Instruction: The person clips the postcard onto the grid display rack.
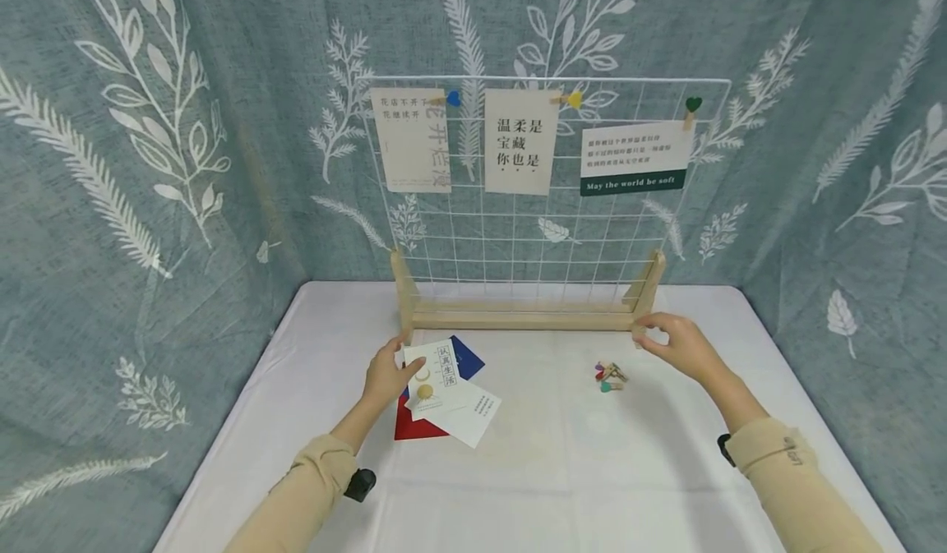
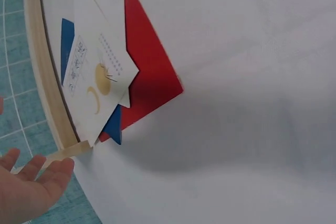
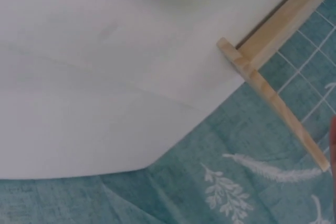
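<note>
A white wire grid [image 1: 518,245] stands in a wooden base [image 1: 518,321]. My left hand [image 1: 383,376] is at the base's left foot [image 1: 402,290], thumb extended over a white card [image 1: 432,360] with a yellow circle and crescent. In the left wrist view my left hand [image 2: 37,190] has loosely bent fingers, with no card in its grasp. My right hand [image 1: 681,343] is beside the base's right foot [image 1: 647,286], thumb and fingers curved apart. The right wrist view shows that foot [image 3: 273,98], with a sliver of hand [image 3: 333,140] at the edge; contact is unclear.
Under the white card lie a blue card [image 1: 468,357], a red card [image 1: 414,428] and another white card [image 1: 477,413]. Small wooden clothespins [image 1: 611,374] are piled on the white table [image 1: 547,454]. Clothespins with hearts hold three cards on the grid, including a green-striped card [image 1: 636,154].
</note>
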Available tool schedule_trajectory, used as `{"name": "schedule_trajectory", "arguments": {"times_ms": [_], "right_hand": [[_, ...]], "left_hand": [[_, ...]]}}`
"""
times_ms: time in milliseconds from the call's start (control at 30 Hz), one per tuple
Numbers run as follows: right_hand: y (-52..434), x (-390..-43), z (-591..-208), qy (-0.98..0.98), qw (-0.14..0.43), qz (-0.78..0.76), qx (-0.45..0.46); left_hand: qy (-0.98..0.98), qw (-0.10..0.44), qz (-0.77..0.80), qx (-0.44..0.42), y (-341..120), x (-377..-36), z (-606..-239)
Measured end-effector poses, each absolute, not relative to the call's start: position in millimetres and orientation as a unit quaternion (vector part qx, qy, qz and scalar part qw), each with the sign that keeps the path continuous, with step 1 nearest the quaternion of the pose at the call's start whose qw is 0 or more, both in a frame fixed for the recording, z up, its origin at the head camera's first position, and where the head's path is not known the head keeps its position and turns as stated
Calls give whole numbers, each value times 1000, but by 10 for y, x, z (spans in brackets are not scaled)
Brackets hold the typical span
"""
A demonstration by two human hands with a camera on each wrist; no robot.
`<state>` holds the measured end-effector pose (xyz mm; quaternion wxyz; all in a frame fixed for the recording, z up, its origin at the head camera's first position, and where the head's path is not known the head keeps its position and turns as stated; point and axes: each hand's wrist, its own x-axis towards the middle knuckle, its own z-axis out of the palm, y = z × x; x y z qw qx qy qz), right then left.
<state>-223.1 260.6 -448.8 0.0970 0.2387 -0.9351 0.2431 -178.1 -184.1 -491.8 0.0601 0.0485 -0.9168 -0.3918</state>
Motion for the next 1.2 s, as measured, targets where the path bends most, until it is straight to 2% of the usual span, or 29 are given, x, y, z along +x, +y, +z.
{"name": "schedule_trajectory", "arguments": {"times_ms": [567,900,1200], "right_hand": [[2542,-2205,-4902,-925,74,300,222],[2523,-2183,-5136,-926,53,310,211],[2582,-2116,-5326,-932,12,320,170]], "left_hand": [[-935,42,-347,61,-1777,-1817,-5242],[-940,-4,-326,100,-1702,-1793,-5313],[-956,3,-271,109,-1662,-1735,-5396]]}}
